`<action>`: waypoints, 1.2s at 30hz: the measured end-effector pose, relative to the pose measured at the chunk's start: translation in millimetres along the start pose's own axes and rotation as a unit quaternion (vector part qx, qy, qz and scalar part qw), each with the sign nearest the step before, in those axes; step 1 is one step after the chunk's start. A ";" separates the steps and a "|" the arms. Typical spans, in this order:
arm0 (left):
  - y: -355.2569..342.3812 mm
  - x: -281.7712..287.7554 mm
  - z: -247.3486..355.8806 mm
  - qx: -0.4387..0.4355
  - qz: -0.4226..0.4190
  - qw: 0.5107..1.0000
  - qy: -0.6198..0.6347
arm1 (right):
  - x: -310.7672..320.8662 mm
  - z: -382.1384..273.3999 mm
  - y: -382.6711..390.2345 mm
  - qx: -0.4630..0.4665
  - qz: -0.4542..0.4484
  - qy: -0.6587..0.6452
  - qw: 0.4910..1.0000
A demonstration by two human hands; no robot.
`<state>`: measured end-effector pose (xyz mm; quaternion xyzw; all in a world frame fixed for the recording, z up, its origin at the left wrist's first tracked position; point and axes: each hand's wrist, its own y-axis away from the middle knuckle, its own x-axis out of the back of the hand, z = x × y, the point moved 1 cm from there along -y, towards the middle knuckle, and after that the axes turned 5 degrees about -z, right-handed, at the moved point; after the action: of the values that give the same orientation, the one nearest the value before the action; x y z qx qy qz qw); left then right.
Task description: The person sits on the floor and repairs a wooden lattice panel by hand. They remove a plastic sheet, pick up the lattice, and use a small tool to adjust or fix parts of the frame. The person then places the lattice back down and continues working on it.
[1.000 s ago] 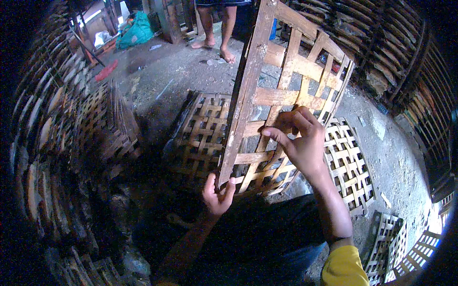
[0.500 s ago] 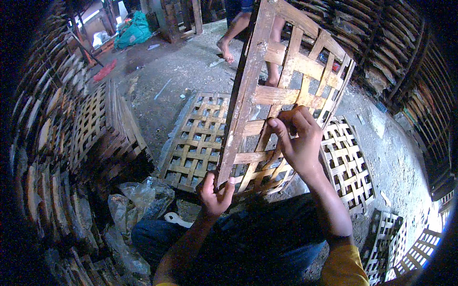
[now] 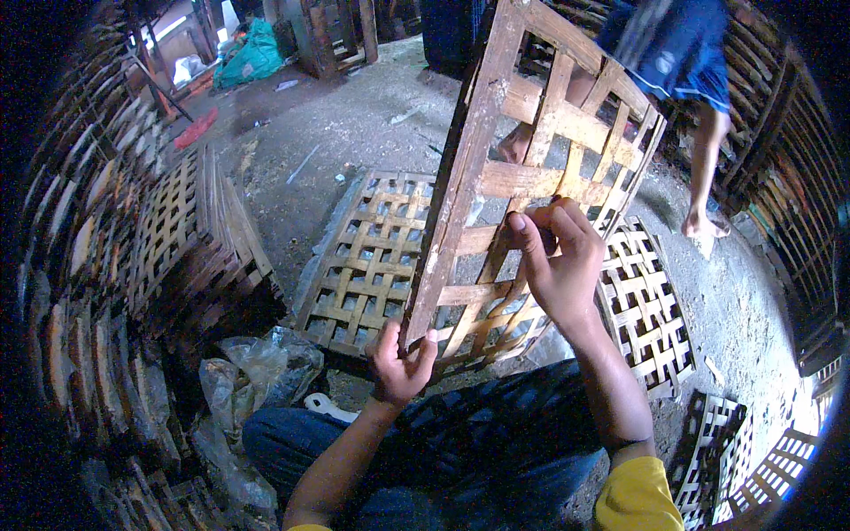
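A woven bamboo panel (image 3: pixel 461 159) with a brown wooden edge rail stands tilted upright in front of me. At its lower near corner, my left hand (image 3: pixel 401 367) grips the rail with thumb and fingers. Farther up, my right hand (image 3: pixel 564 265) is closed in a pinch against the lattice, thumb and curled fingers meeting at a dark slanting strip near the panel's middle. The fingertips partly hide what lies between them. My jeans-covered legs (image 3: pixel 460 442) are below the panel.
Another woven panel (image 3: pixel 367 257) lies flat behind, a third (image 3: pixel 651 305) to the right. Stacked panels (image 3: pixel 208 230) rise at left, beside crumpled plastic (image 3: pixel 266 376). A person in blue shorts (image 3: pixel 677 62) is bent over behind the panel, a bare foot (image 3: pixel 704 226) at right. A green sack (image 3: pixel 251 55) sits far back.
The other person has moved from behind the panel's left side toward the right. The panel has shifted very slightly right; both my hands keep nearly the same places on it.
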<state>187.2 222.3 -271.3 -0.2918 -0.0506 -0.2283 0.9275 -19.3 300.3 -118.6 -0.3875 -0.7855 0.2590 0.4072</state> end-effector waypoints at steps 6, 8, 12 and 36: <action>3.7 -1.4 -5.6 0.030 -0.018 0.999 0.028 | 2.8 -1.4 0.5 -0.006 -0.009 0.027 1.000; 1.8 -0.9 4.7 0.029 -0.034 0.999 0.028 | 3.0 1.6 1.6 -0.011 -0.011 0.023 1.000; 2.7 -1.2 -0.7 0.016 -0.028 0.999 0.019 | 3.0 9.6 -1.2 0.023 0.028 0.027 0.999; -3.6 -0.1 22.9 0.017 -0.032 0.999 -0.017 | -5.8 -24.9 8.6 0.215 -0.004 0.077 0.974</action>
<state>186.4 232.6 -250.5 -0.2777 -0.0797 -0.2520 0.9236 7.2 302.7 -114.1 -0.3065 -0.6790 0.3895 0.5416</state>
